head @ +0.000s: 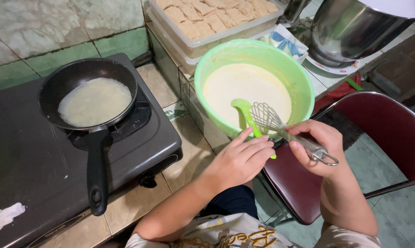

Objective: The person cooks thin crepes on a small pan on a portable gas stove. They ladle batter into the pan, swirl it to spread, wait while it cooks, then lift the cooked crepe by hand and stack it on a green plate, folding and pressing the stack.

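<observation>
Batter (246, 87) fills the green bowl (292, 76), which sits on a dark red chair (391, 128) to the right of the stove (33, 160). The right hand (320, 149) is closed around the handle of a wire whisk (268, 118) whose wires dip into the batter. The left hand (239, 160) lies with its fingers loosely out, touching the handle of a green ladle (244, 112) that rests in the bowl. On the left, a thin pale pancake (95, 101) sits in the black pan (88, 89) on the stove. This looks like the mixing step. Scooping next would call for a firm grip on the ladle.
</observation>
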